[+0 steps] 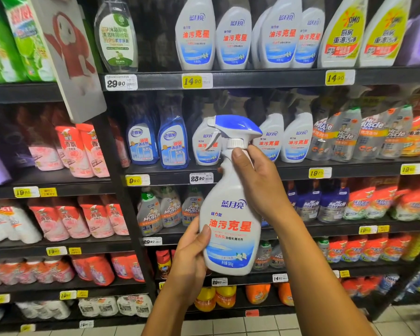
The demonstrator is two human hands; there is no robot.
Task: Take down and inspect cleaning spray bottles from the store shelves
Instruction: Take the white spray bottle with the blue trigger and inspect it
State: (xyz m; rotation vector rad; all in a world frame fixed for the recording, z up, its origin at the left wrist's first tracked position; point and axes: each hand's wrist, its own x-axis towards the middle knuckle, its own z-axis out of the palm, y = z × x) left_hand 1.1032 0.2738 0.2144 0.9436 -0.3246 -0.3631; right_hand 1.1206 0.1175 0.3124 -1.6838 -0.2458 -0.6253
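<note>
**One white spray bottle held up in front of the shelves**

Held in both hands, clear of the shelves: one white spray bottle (230, 229) with a blue-and-white trigger head (233, 128), label facing the camera, tilted slightly with its head leaning left. Left hand (192, 258) curled round the lower left of the body, thumb pressed on the label's edge. Right hand (260, 180) wrapped round the neck from the right, thumb just under the white collar.

Behind, on the top shelf (252, 77): four white bottles of the same label (250, 37) without trigger heads, two yellow-labelled bottles (364, 37) to their right, one clear bottle with a green label (117, 37) to their left. On the middle shelf: two blue glass-cleaner bottles (158, 141), then at least three matching white trigger bottles (284, 141), one of them partly hidden by the held bottle's head. Further right, grey Mr Muscle refill pouches (359, 134); count unclear. Lower down, more Mr Muscle bottles (160, 212), partly covered by the held bottle and the right forearm. Yellow and white price tags (192, 81) along the shelf edges. Pink and red packs (83, 151) in the left bay.
</note>
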